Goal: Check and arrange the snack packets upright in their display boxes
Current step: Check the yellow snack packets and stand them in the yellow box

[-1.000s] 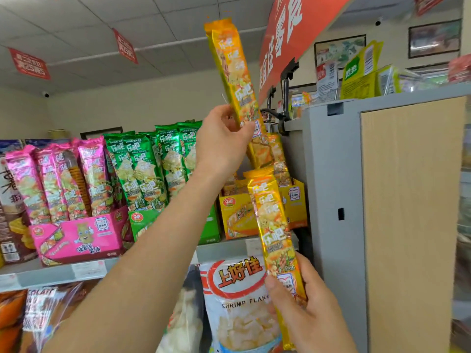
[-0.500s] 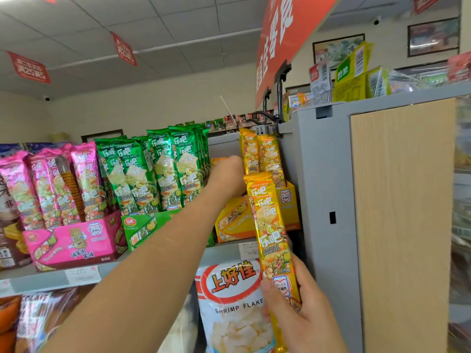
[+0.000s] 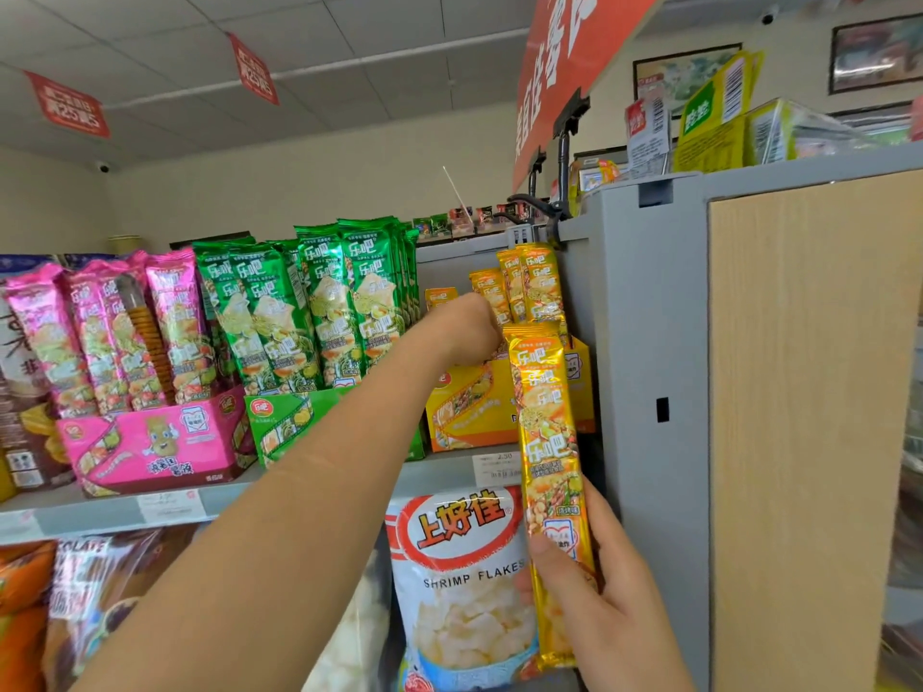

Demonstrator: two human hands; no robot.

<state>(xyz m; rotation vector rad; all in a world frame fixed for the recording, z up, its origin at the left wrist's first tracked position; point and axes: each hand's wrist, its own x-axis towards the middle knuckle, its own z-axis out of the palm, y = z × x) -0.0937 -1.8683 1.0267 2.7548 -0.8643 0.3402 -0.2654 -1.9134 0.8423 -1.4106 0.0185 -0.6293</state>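
My right hand grips the lower end of a long yellow snack packet, held upright in front of the shelf. My left hand reaches into the yellow display box on the upper shelf. Its fingers curl round the lower part of a yellow packet standing there, and the fingertips are hidden. Two more yellow packets stand upright at the box's right side. Green packets stand in a green box, and pink packets in a pink box.
A grey shelf-end panel with a wooden side rises right of the yellow box. A shrimp flakes bag hangs on the shelf below. A red sign on a black clamp overhangs the shelf top.
My left hand came down from high above the shelf with its yellow packet into the yellow box. My right hand keeps holding its packet upright in about the same place.
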